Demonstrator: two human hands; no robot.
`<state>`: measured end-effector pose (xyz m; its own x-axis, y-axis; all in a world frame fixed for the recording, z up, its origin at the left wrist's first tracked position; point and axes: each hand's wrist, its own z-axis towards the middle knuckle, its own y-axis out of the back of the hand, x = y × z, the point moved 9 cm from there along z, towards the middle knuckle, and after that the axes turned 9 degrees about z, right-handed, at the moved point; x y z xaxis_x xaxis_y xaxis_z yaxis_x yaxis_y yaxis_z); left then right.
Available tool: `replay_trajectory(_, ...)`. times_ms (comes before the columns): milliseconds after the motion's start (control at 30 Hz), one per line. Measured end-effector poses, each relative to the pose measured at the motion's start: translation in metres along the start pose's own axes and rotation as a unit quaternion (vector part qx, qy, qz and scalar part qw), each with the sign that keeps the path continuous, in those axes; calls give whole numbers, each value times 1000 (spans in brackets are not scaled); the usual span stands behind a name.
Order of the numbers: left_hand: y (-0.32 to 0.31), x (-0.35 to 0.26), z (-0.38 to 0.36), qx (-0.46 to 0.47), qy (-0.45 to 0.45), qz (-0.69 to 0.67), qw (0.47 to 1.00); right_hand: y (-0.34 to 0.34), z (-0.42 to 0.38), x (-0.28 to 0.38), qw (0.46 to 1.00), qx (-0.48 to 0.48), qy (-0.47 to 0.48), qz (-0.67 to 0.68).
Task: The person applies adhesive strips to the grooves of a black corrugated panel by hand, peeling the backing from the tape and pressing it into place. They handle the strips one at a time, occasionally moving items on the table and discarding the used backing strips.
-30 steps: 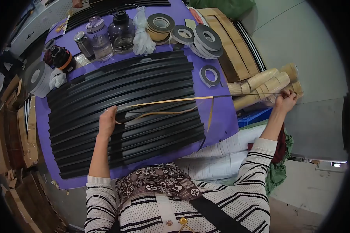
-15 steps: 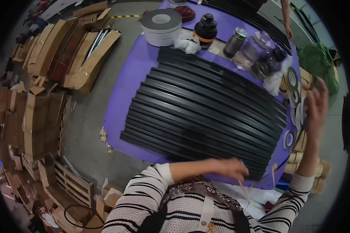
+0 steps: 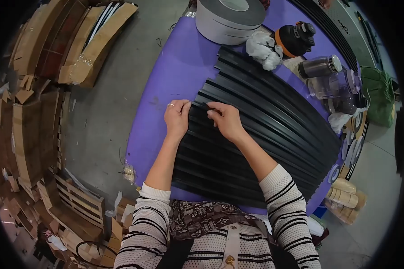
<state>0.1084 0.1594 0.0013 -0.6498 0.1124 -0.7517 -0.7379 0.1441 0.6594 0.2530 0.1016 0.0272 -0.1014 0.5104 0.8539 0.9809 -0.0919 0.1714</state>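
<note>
Long black ribbed strips (image 3: pixel 265 130) lie side by side across the purple tabletop (image 3: pixel 164 67). At their left ends, my left hand (image 3: pixel 177 119) is closed in a pinch on the end of one black strip. Just to its right, over the same strips, my right hand (image 3: pixel 228 121) has its thumb and fingers drawn together. Whatever lies between those right fingertips is too small to make out. A small gap separates the two hands.
Behind the strips stand a stack of wide tape rolls (image 3: pixel 231 24), crumpled white plastic (image 3: pixel 264 49), a black bottle with an orange band (image 3: pixel 295 39), a steel flask (image 3: pixel 319 67) and a clear purple jug (image 3: pixel 334 87). Cardboard boxes (image 3: pixel 36 134) fill the floor on the left.
Both hands have come to the strips' left ends; my right hand was raised at the far right, my left near the front edge by a thin pale strand. The view has shifted left.
</note>
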Motion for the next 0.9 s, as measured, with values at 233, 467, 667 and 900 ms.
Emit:
replay_trajectory(233,2,0,1,-2,4,-21,1000,-15,29,-12,998,-16,-33,-41)
replay_trajectory(467,2,0,1,-17,-13,-29,999,-23,40,-12,994,-17,-4,-105)
replay_trajectory(667,-2,4,1,-1,29,-36,999,-24,43,-16,991,-15,-37,-127)
replay_trajectory(900,-6,10,4,37,69,-30,996,43,-26,-9,933,-22,120,-338)
